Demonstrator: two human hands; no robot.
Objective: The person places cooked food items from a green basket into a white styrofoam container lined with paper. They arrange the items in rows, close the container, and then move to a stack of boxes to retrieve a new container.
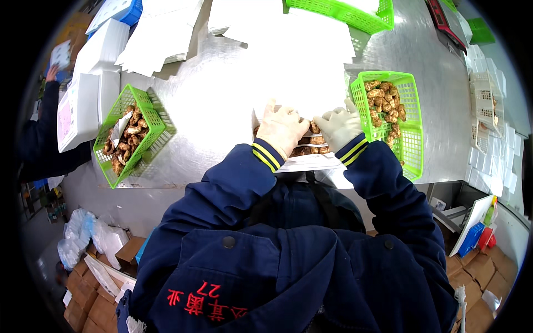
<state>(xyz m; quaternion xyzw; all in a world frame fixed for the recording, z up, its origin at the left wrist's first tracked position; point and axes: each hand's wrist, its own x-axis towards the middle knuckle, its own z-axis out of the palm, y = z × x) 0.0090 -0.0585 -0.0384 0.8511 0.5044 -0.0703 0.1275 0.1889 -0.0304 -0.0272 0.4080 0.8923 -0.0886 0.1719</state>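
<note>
While the pale-gloved left hand (281, 131) and the pale-gloved right hand (339, 129) bent over brown, knobbly mushrooms (315, 141) in rows between them, I could not tell whether they grasped any. A bright-green plastic basket (410, 91) stood beside the right hand.

Rows of mushrooms (314, 150) are lying near the front edge of the table (200, 111), between the left hand (281, 129) and the right hand (340, 129); the left basket (149, 145) is standing well apart, mushrooms filling it; the right basket (412, 152) is standing just beside the right hand, also holding mushrooms; sheets (161, 33) are lying toward the back left; boxes (83, 108) are standing beyond the left basket; a far basket (344, 15) is sitting at the back.
</note>
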